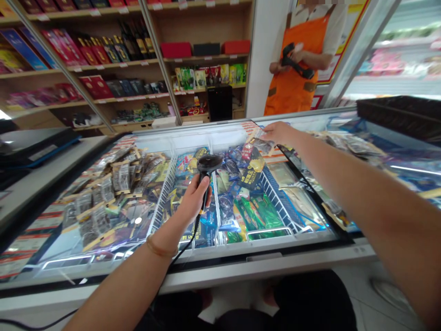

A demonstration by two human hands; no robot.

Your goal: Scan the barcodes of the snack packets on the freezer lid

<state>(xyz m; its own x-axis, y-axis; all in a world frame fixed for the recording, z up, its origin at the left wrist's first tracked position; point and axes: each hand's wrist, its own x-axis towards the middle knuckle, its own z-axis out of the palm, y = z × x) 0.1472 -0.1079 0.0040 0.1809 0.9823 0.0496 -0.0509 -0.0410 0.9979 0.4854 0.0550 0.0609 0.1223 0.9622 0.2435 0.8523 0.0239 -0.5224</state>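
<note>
My left hand (195,198) is wrapped round the handle of a black barcode scanner (209,162), held above the open middle of a chest freezer (220,275). The scanner's cord runs down to the freezer's front edge. Further back on the right, my right hand (280,133) has its fingers on a small clear packet (263,145) by the freezer's glass lid. Below the scanner, white wire baskets (164,195) hold blue-wrapped goods (227,211) and green packs (263,212). The right fingertips are partly hidden.
Several clear packets (120,177) lie piled on the left glass, and more packets (351,143) lie on the right. A black crate (401,115) sits at the far right. Behind the freezer, a person in an orange apron (298,39) holds a dark device. Stocked shelves (113,64) line the back.
</note>
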